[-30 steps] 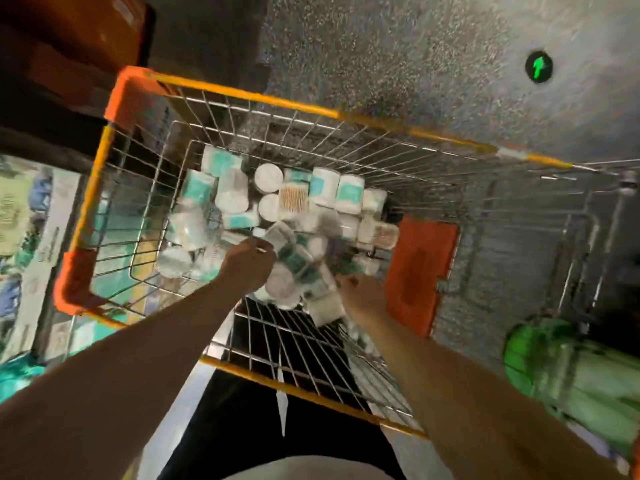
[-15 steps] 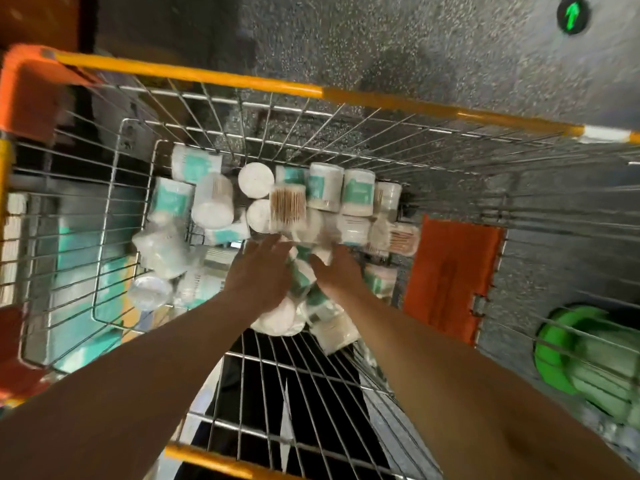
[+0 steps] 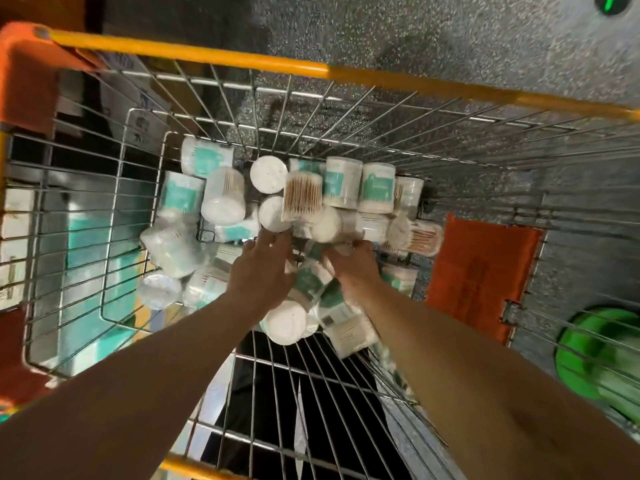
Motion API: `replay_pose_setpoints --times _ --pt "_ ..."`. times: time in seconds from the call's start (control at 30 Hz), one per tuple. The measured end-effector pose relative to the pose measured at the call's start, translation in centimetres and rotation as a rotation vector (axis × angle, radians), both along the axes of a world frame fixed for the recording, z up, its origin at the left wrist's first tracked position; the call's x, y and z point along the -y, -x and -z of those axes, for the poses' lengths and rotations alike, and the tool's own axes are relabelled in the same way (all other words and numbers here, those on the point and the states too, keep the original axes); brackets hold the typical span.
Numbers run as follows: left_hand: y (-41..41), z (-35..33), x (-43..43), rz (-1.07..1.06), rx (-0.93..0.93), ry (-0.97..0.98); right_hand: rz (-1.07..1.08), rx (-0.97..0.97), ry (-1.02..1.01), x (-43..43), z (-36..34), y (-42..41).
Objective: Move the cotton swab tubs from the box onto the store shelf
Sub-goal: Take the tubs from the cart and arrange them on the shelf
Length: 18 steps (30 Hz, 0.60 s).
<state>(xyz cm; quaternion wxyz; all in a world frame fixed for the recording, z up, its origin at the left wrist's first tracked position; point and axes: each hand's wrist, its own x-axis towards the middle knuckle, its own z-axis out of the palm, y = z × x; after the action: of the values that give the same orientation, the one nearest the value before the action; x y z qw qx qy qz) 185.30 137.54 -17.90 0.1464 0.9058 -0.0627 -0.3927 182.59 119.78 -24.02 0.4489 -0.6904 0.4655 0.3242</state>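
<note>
Several cotton swab tubs (image 3: 341,181), clear with white lids and teal labels, lie jumbled in the bottom of a wire cart (image 3: 194,55). Both my arms reach down into the pile. My left hand (image 3: 263,268) and my right hand (image 3: 353,268) are close together, fingers curled round a bunch of tubs (image 3: 287,322) clasped between them. The bunch sits nearer to me than the rest of the pile. The fingertips are partly hidden among the tubs.
The cart has a yellow rim with orange corners and an orange seat flap (image 3: 481,271) on its right wall. A green object (image 3: 595,355) sits outside the cart at right. Speckled grey floor (image 3: 415,32) lies beyond. No shelf is in view.
The view has closed in on the cart. My two hands have come together over the middle of the pile, gathering the bunch of tubs between them.
</note>
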Motion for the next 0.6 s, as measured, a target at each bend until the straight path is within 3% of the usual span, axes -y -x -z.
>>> replay_pose_setpoints --times 0.17,0.3,0.43,0.6 --pt "-1.0 -0.4 -0.1 -0.018 -0.06 -0.086 -0.14 0.039 0.09 0.9 -1.1 0.5" --pt "-1.2 0.1 -0.6 -0.056 -0.097 -0.145 -0.084 0.078 0.036 0.0 -1.6 -1.2" --pt "-0.4 0.9 -2.1 -0.074 -0.052 -0.131 -0.134 0.039 0.148 -0.6 -1.0 -1.7" --pt "0.1 0.8 -3.1 -0.138 -0.107 -0.041 0.1 0.081 0.174 -0.4 -1.7 -0.3"
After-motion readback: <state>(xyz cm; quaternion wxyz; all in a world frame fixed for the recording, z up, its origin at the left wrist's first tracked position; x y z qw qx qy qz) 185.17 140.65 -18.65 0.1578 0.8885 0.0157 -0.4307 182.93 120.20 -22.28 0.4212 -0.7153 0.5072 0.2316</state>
